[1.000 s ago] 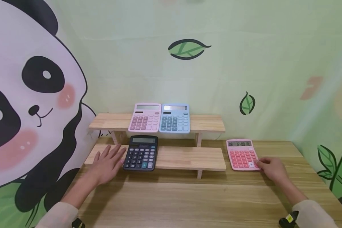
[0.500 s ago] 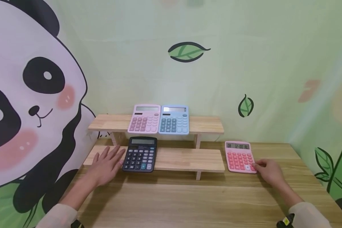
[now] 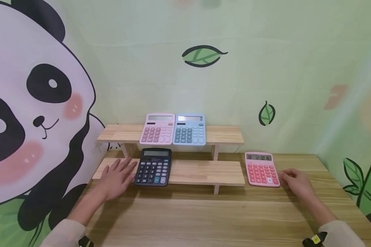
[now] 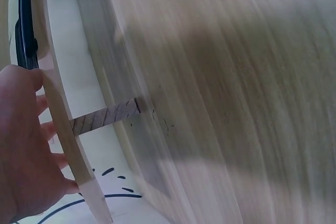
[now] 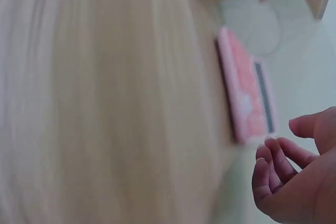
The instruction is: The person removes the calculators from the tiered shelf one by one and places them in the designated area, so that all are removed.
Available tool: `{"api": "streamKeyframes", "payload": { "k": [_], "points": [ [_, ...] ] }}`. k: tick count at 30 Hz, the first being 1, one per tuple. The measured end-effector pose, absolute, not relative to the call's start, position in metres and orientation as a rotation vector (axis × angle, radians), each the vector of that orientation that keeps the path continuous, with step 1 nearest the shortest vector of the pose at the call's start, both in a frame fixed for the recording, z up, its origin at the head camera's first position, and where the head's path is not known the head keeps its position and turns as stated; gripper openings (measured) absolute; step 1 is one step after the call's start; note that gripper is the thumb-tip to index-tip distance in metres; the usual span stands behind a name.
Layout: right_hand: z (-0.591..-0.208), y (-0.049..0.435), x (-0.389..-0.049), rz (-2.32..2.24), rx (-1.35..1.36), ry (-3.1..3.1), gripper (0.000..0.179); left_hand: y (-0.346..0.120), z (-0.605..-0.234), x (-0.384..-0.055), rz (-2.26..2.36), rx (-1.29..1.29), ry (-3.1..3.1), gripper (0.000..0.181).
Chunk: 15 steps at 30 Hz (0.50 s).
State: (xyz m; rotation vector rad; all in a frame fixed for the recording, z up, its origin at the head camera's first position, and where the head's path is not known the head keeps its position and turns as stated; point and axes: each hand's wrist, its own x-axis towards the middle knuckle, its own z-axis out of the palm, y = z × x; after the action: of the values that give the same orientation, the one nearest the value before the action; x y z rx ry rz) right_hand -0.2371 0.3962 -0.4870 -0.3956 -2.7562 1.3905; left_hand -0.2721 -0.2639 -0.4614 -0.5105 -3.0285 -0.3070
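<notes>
My left hand (image 3: pixel 115 180) lies with its fingers spread over the left end of the lower wooden shelf (image 3: pixel 205 171), its thumb right at the edge of a black calculator (image 3: pixel 153 168). In the left wrist view that calculator (image 4: pixel 26 30) shows edge-on beside the thumb. On the table at the right lies a pink calculator (image 3: pixel 262 169) with its display lit. Just off its lower right corner is my right hand (image 3: pixel 296 183), holding nothing. Seen from the right wrist, the fingers are loosely bent, the thumb stands apart from them, and the pink calculator (image 5: pixel 244 90) is just beyond.
On the upper shelf (image 3: pixel 225 134), a light pink calculator (image 3: pixel 156 129) and a blue calculator (image 3: pixel 189 129) lean side by side. Both shelves stand on a wood-grain table (image 3: pixel 185 219). Behind them hangs a pale green backdrop (image 3: pixel 148 75) with a printed panda and leaves.
My right hand has let go of the pink calculator's lower right corner and drawn slightly to the right. My left hand and the other calculators stay where they were.
</notes>
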Motion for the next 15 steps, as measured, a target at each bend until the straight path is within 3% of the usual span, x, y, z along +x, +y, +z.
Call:
{"api": "streamKeyframes", "payload": {
  "k": [6, 15],
  "points": [
    [-0.446, 0.361, -0.232, 1.410, -0.199, -2.717, 0.054, -0.267, -0.457, -0.277, -0.316, -0.542, -3.019, 0.064],
    [-0.397, 0.273, -0.241, 1.787, 0.182, -2.615, 0.040, -0.277, -0.453, -0.283, -0.314, -0.623, -2.997, 0.073]
  ]
}}
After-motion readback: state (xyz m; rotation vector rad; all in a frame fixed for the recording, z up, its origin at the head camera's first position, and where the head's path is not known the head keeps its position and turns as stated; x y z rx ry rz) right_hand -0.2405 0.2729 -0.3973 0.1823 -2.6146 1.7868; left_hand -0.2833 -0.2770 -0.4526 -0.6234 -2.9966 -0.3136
